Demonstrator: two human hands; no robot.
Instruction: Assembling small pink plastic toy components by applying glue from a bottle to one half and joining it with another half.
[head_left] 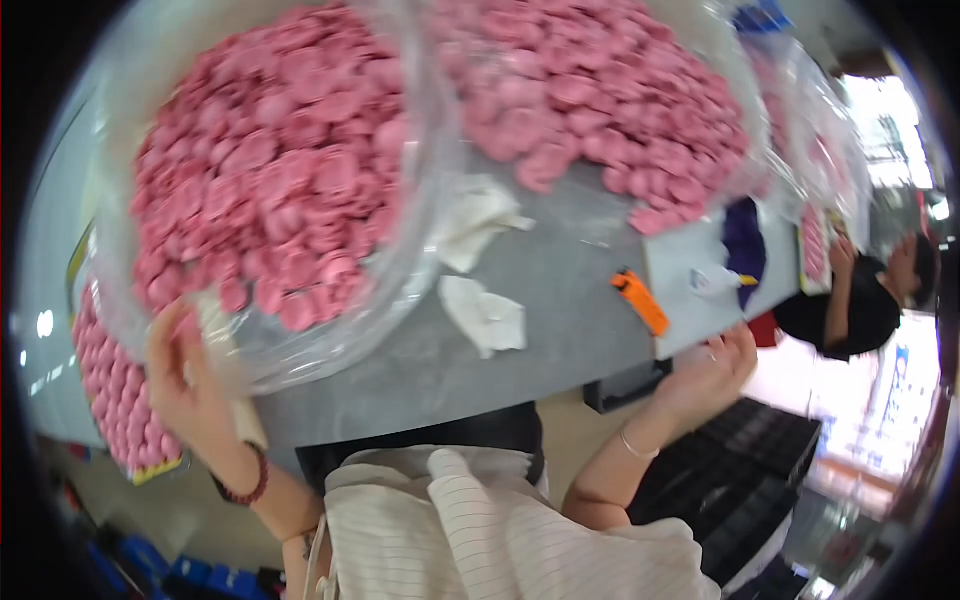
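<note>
At the left, my left hand [190,385] is closed, thumb and fingers pinched around what looks like a small pink round piece [184,322]; blur softens its edges. It is beside the near left rim of a clear plastic bag [330,360] heaped with pink cupped pieces [280,170]. My right hand [705,380] is at the table's front edge on the right, fingers curled together; what they hold, if anything, is hidden. Just beyond it lie a white board [690,320], an orange tool [640,302] and a white bottle with a yellow tip [718,281].
A second heap of pink pieces [600,100] spreads across the far grey table [580,340]. White crumpled cloths [485,315] lie mid-table. A tray of pink pieces in rows [120,400] is at far left, a purple cloth [743,240] at right. Another person [850,310] sits farther right.
</note>
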